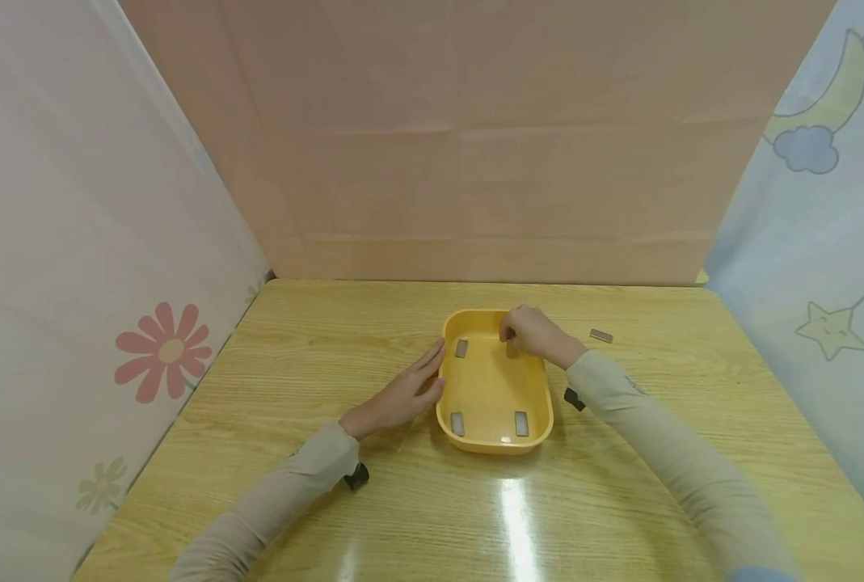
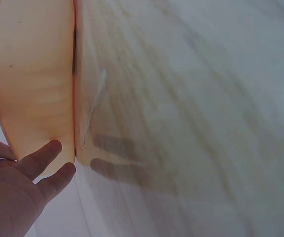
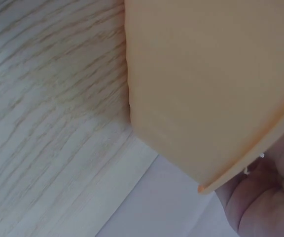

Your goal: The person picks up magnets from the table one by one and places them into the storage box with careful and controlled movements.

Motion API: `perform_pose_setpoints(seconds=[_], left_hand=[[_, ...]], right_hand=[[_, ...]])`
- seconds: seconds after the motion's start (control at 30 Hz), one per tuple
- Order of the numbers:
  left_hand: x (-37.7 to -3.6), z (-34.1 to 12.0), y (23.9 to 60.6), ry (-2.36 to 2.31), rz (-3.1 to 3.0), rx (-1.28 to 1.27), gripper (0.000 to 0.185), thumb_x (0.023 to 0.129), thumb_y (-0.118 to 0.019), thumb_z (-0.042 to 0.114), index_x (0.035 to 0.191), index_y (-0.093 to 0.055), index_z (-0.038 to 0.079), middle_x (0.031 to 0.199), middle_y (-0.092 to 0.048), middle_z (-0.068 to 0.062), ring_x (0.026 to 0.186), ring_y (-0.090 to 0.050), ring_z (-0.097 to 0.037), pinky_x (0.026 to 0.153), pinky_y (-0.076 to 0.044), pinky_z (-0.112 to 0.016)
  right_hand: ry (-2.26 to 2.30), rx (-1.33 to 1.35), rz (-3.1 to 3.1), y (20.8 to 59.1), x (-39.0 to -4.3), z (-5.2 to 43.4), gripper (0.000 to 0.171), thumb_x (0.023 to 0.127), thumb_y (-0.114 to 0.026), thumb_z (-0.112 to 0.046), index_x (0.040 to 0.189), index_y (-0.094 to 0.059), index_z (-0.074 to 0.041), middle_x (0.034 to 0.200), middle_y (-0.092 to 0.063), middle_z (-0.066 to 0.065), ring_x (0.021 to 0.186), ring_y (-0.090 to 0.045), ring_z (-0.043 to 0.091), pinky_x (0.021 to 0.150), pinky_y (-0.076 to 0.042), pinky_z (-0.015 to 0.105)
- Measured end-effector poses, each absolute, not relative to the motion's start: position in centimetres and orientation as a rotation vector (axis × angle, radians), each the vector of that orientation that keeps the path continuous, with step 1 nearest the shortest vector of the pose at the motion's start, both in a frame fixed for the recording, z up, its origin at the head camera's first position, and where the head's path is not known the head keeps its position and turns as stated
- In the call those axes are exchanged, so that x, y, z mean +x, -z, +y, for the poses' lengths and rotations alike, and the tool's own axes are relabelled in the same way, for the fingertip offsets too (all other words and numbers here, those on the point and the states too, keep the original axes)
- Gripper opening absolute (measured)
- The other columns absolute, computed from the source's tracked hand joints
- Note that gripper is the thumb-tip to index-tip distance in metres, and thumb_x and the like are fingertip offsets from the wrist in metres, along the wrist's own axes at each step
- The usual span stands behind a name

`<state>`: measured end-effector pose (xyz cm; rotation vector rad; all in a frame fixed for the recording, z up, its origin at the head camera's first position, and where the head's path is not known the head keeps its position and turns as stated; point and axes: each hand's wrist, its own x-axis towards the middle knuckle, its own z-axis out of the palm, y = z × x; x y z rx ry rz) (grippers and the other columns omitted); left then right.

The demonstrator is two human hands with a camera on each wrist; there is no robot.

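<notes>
A yellow plastic basin (image 1: 493, 384) sits on the table, small flat rectangular pieces lying in its corners, such as a greyish one (image 1: 457, 423) at the near left. My left hand (image 1: 406, 394) rests against the basin's left side. Its spread, fairly straight fingers (image 2: 43, 160) touch the outer wall in the left wrist view. Over the right rim, my right hand (image 1: 537, 333) reaches into the far right corner. There its bent fingers pinch a brownish rectangular piece (image 1: 512, 350). In the right wrist view, the basin wall (image 3: 206, 89) hides the right fingertips.
Another rectangular piece (image 1: 601, 335) lies on the wooden table (image 1: 315, 339), right of the basin beyond my right wrist. Black wrist-strap parts (image 1: 356, 477) hang below the sleeves. A plain backdrop (image 1: 475, 162) stands at the table's far edge, with patterned cloths (image 1: 802, 210) at both sides.
</notes>
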<state>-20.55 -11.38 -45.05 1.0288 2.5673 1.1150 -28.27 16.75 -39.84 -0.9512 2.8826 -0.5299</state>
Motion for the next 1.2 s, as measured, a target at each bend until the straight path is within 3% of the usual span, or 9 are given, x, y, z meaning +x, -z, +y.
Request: perform_pose_setpoints(seconds=[0.17, 0.3, 0.4, 0.57, 0.67, 0.77, 0.93, 1.07, 1.2], left_hand=[[-20.6, -11.4, 45.1, -1.116, 2.567, 1.030, 0.061, 0.108, -0.042, 0.023, 0.157, -0.015, -0.001, 0.166, -0.001, -0.005, 0.149, -0.010, -0.019, 0.116, -0.023, -0.039], [-20.5, -11.3, 45.0, -1.115, 2.564, 1.023, 0.061, 0.108, -0.042, 0.023, 0.157, -0.014, -0.001, 0.166, 0.000, -0.006, 0.148, -0.010, -0.019, 0.116, -0.023, -0.039], [-20.4, -11.3, 44.9, -1.122, 2.563, 1.026, 0.061, 0.108, -0.042, 0.022, 0.157, -0.014, -0.001, 0.166, -0.001, -0.006, 0.149, -0.010, -0.020, 0.116, -0.024, -0.039], [-20.4, -11.2, 44.8, -1.121, 2.570, 1.030, 0.061, 0.108, -0.043, 0.022, 0.156, -0.015, -0.002, 0.166, -0.002, -0.008, 0.149, -0.010, -0.019, 0.116, -0.023, -0.039], [-20.3, -11.2, 44.8, -1.125, 2.568, 1.036, 0.061, 0.108, -0.043, 0.022, 0.156, -0.015, -0.002, 0.166, -0.002, -0.009, 0.149, -0.010, -0.020, 0.116, -0.022, -0.040], [-20.3, -11.1, 44.7, -1.125, 2.567, 1.039, 0.061, 0.108, -0.043, 0.022, 0.156, -0.016, -0.003, 0.166, -0.003, -0.010, 0.149, -0.010, -0.020, 0.116, -0.022, -0.040], [-20.3, -11.0, 44.7, -1.113, 2.569, 1.038, 0.061, 0.108, -0.043, 0.022, 0.156, -0.015, -0.003, 0.166, -0.002, -0.009, 0.149, -0.010, -0.020, 0.116, -0.022, -0.040], [-20.2, -10.9, 44.7, -1.113, 2.564, 1.020, 0.061, 0.108, -0.042, 0.023, 0.156, -0.015, -0.002, 0.166, -0.001, -0.007, 0.149, -0.008, -0.018, 0.116, -0.021, -0.039], [-20.1, -10.8, 44.5, -1.122, 2.555, 1.013, 0.061, 0.108, -0.042, 0.023, 0.156, -0.014, -0.002, 0.166, -0.001, -0.008, 0.149, -0.008, -0.018, 0.116, -0.021, -0.039]], right_hand=[[0.538, -0.924, 2.887, 40.0, -28.3, 16.6, 0.022, 0.084, -0.063, 0.019, 0.091, -0.076, 0.003, 0.091, -0.072, 0.014, 0.084, -0.065, 0.026, 0.081, -0.056, 0.044], [0.551, -0.914, 2.882, 40.2, -28.3, 16.6, 0.023, 0.077, -0.065, 0.020, 0.087, -0.075, 0.002, 0.083, -0.068, 0.011, 0.073, -0.055, 0.022, 0.074, -0.053, 0.042], [0.543, -0.926, 2.894, 40.4, -28.3, 16.6, 0.025, 0.074, -0.063, 0.021, 0.086, -0.075, 0.002, 0.084, -0.069, 0.012, 0.076, -0.059, 0.024, 0.074, -0.054, 0.043], [0.508, -0.929, 2.924, 40.6, -28.3, 16.6, 0.027, 0.084, -0.057, 0.021, 0.090, -0.076, 0.004, 0.095, -0.072, 0.018, 0.090, -0.066, 0.032, 0.080, -0.056, 0.045], [0.477, -0.911, 2.919, 40.7, -28.3, 16.5, 0.024, 0.084, -0.059, 0.020, 0.091, -0.076, 0.004, 0.096, -0.072, 0.019, 0.087, -0.066, 0.029, 0.077, -0.057, 0.041], [0.448, -0.912, 2.894, 40.7, -28.4, 16.4, 0.022, 0.079, -0.062, 0.021, 0.075, -0.071, 0.002, 0.076, -0.067, 0.010, 0.066, -0.055, 0.019, 0.062, -0.049, 0.029], [0.450, -0.983, 2.866, 40.9, -28.5, 16.4, 0.043, 0.069, -0.054, 0.026, 0.056, -0.037, -0.011, 0.054, -0.034, -0.003, 0.052, -0.025, 0.011, 0.052, -0.022, 0.024], [0.457, -1.018, 2.881, 41.0, -28.4, 16.5, 0.048, 0.067, -0.054, 0.026, 0.057, -0.031, -0.015, 0.054, -0.029, -0.006, 0.052, -0.021, 0.010, 0.051, -0.021, 0.023], [0.427, -1.008, 2.888, 41.0, -28.2, 16.5, 0.041, 0.067, -0.059, 0.024, 0.055, -0.041, -0.011, 0.054, -0.033, -0.004, 0.052, -0.025, 0.011, 0.051, -0.024, 0.023]])
